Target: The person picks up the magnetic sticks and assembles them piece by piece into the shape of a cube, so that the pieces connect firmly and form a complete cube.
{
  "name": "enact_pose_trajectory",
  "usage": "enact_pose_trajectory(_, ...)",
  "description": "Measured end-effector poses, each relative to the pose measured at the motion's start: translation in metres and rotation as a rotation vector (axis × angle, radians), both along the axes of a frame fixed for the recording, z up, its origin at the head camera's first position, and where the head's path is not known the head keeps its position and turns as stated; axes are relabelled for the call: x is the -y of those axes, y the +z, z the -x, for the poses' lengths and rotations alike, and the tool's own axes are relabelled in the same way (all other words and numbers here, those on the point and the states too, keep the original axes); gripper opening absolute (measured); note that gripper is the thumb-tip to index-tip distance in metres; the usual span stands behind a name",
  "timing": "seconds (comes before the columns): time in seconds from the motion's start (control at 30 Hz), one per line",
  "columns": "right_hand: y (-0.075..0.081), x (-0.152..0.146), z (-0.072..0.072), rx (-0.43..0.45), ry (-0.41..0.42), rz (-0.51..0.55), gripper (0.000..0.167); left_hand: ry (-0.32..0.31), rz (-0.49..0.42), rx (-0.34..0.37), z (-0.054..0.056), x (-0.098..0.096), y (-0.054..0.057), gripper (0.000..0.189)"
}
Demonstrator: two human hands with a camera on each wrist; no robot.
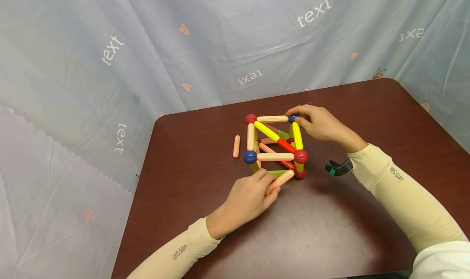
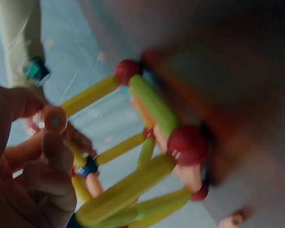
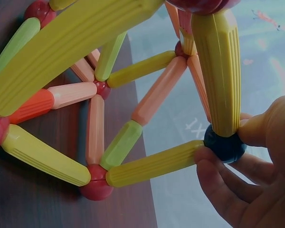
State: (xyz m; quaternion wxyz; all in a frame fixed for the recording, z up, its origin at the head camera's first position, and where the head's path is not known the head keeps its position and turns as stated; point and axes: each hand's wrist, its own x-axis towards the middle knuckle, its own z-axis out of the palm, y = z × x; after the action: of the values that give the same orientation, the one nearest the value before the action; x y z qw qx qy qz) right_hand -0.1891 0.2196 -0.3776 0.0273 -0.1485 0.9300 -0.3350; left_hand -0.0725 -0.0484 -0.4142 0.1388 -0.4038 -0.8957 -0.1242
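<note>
A cube-like frame of coloured magnetic sticks and balls stands on the table. My left hand (image 1: 249, 195) pinches a peach stick (image 1: 285, 178) in front of the frame's near side; in the left wrist view its round end (image 2: 55, 119) faces the camera. My right hand (image 1: 320, 124) grips the dark blue ball (image 3: 225, 145) at the frame's far right top corner, where yellow sticks (image 3: 217, 71) meet it. On top, a yellow stick (image 1: 267, 131) and a red stick (image 1: 286, 145) run diagonally to the near right red ball (image 1: 300, 156). A blue ball (image 1: 250, 157) forms the near left top corner.
A loose peach stick (image 1: 236, 147) lies on the brown table (image 1: 183, 169), left of the frame. A pale patterned curtain (image 1: 227, 46) hangs behind and to the left. At the right wrist is a black strap (image 1: 339, 167) with a green patch.
</note>
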Motion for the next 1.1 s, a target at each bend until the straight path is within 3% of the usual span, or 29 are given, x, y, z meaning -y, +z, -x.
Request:
enact_pose_trajectory(0.17,0.0,0.0,0.0,-0.006,0.01,0.003,0.032,0.036,-0.032,-0.029,0.004,-0.011,-0.011,0.02)
enact_pose_trajectory(0.43,-0.001,-0.001,0.001,-0.003,0.013,0.01,0.032,0.051,-0.116,-0.045,0.011,-0.021,-0.015,0.019)
enact_pose_trajectory(0.77,0.0,-0.003,0.003,0.008,0.008,0.009,0.032,0.091,-0.116,-0.121,0.015,-0.026,-0.023,0.021)
enact_pose_trajectory(1.1,0.0,-0.003,0.004,0.01,0.008,0.022,0.033,0.074,-0.095,-0.157,0.021,-0.03,-0.028,0.024)
